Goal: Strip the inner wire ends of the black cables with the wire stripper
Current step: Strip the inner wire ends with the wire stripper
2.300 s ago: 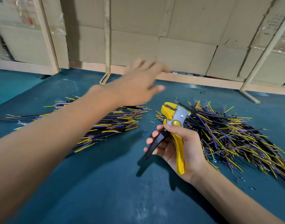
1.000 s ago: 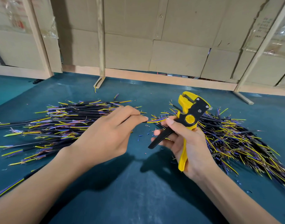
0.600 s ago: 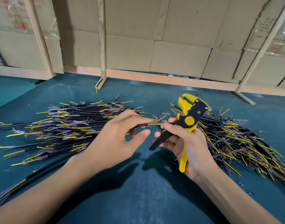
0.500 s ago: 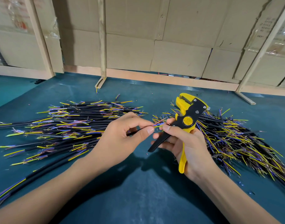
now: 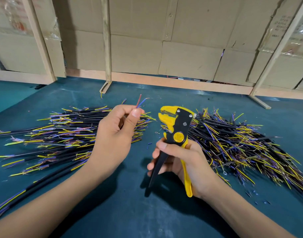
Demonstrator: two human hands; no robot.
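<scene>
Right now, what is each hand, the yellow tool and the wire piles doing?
Left hand: pinching thin red and blue wire ends, raised.
Right hand: gripping wire stripper, upright, nothing in it.
Left cable pile: lying on table.
Right cable pile: lying on table.

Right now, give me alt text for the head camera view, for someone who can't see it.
The left hand pinches a cable's thin red and blue inner wires upright, beside the yellow and black wire stripper gripped in the right hand. Piles of black cables with yellow and purple ends lie on both sides of the teal table, before a cardboard wall.
</scene>
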